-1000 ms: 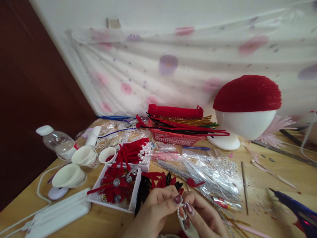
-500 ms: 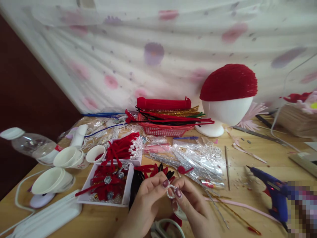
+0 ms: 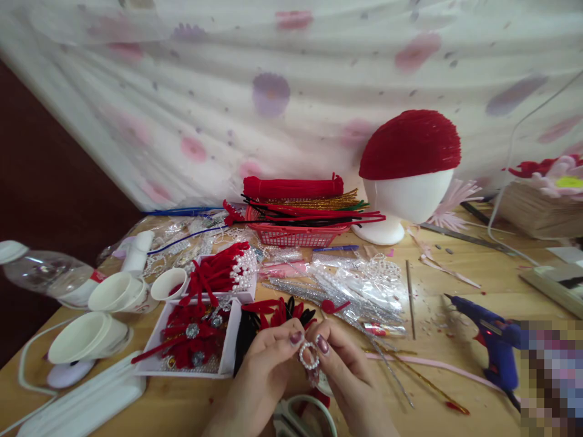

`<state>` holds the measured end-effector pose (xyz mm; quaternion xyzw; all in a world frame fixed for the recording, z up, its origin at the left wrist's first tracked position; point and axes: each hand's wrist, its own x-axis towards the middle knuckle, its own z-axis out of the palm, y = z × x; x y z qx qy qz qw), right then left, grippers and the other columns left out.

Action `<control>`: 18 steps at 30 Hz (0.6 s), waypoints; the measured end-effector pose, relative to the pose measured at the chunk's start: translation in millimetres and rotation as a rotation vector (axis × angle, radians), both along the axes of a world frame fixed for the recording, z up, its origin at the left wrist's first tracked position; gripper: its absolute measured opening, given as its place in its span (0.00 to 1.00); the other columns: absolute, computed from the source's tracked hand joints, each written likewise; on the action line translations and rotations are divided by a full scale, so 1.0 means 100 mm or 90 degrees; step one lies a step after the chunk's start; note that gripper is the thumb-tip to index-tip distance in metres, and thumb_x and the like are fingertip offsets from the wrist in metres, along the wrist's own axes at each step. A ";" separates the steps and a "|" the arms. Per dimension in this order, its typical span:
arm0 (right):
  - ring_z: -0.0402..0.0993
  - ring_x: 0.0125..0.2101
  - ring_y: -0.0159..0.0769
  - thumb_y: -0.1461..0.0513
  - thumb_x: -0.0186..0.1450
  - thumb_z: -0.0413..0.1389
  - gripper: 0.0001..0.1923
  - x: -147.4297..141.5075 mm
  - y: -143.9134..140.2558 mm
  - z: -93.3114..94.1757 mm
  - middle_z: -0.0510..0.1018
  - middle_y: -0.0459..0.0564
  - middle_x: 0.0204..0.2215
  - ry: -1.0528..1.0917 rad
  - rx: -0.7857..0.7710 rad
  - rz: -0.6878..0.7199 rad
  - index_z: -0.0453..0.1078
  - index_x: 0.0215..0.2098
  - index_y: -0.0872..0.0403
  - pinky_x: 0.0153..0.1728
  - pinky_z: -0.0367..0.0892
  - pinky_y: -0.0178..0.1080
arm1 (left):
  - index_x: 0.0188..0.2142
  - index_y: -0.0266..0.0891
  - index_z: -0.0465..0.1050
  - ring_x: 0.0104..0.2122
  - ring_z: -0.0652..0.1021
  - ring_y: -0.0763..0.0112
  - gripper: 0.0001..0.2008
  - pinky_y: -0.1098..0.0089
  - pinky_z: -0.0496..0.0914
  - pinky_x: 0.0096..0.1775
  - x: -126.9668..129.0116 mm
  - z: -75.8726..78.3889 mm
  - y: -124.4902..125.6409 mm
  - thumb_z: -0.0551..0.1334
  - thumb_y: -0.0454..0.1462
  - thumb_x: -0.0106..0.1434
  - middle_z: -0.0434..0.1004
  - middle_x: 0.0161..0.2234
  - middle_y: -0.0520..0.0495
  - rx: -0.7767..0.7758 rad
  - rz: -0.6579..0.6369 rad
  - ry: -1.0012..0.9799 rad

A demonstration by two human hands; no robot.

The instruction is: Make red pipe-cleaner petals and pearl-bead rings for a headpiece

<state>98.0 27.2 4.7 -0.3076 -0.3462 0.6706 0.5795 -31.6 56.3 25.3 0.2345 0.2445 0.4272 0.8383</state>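
head view, table: wooden table [image 3: 455,382] crowded with craft stock, largest items at the back
progress: pearl-bead ring [image 3: 308,355] already closed into a loop; looks only part-worked, seemingly not yet joined to any of the red pieces
mannequin head: one, white foam [image 3: 401,203], wearing one red fringed cap [image 3: 410,145], at the rear right of centre
basket: one red mesh basket [image 3: 296,233] heaped with red, black, gold and green pipe cleaners, just left of the foam head
water bottle: one, clear plastic [image 3: 40,273], lying at the far left edge
white trays: two; nearer tray [image 3: 228,352] with red flowers and rhinestones, farther tray [image 3: 246,295] with red pearl-tipped stems
paper cups: at least three visible, one [image 3: 86,337] on its side at left; some may be stacks, cannot tell
glue gun: one, blue [image 3: 492,340], resting at right, well apart from both hands
scissors: one pair, pale handles [image 3: 300,419], at the bottom edge below the hands
left hand: left hand [image 3: 268,370] pinching the ring's left side, thumb and forefinger closed on it
right hand: right hand [image 3: 348,376] pinching the ring's right side, fingertips pressed onto the beads
ring position: held above the table, in front of the black and red petals, between both thumbs
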 end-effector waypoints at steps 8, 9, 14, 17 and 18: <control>0.60 0.24 0.28 0.50 0.65 0.63 0.18 0.02 -0.01 0.01 0.68 0.43 0.24 -0.014 -0.011 0.009 0.69 0.28 0.54 0.26 0.56 0.30 | 0.21 0.34 0.78 0.29 0.66 0.74 0.12 0.75 0.64 0.33 -0.02 0.00 0.01 0.73 0.39 0.56 0.67 0.27 0.51 0.041 -0.012 0.059; 0.60 0.24 0.28 0.50 0.65 0.63 0.18 0.01 0.00 0.00 0.68 0.43 0.24 -0.016 -0.012 0.014 0.69 0.28 0.54 0.26 0.57 0.30 | 0.21 0.35 0.78 0.29 0.67 0.73 0.12 0.74 0.64 0.32 -0.02 0.00 0.01 0.73 0.39 0.56 0.66 0.27 0.50 0.046 -0.005 0.063; 0.63 0.25 0.30 0.47 0.69 0.58 0.18 -0.04 -0.03 -0.06 0.68 0.44 0.24 -0.013 -0.014 -0.014 0.69 0.30 0.52 0.26 0.58 0.32 | 0.21 0.36 0.77 0.27 0.67 0.72 0.15 0.72 0.65 0.30 0.00 0.01 -0.02 0.72 0.42 0.58 0.64 0.27 0.51 0.041 0.024 0.096; 0.63 0.26 0.30 0.48 0.69 0.58 0.16 -0.03 -0.06 -0.04 0.69 0.43 0.26 -0.035 -0.012 -0.031 0.70 0.33 0.52 0.28 0.59 0.32 | 0.22 0.36 0.76 0.26 0.65 0.74 0.16 0.73 0.64 0.30 0.01 0.02 -0.04 0.71 0.45 0.59 0.63 0.27 0.53 0.042 0.054 0.126; 0.63 0.27 0.30 0.49 0.69 0.59 0.15 -0.02 -0.07 -0.03 0.69 0.43 0.26 -0.050 -0.012 -0.032 0.70 0.33 0.52 0.29 0.59 0.32 | 0.23 0.36 0.75 0.26 0.65 0.75 0.16 0.73 0.63 0.30 0.02 0.02 -0.04 0.72 0.45 0.58 0.63 0.27 0.53 0.043 0.060 0.131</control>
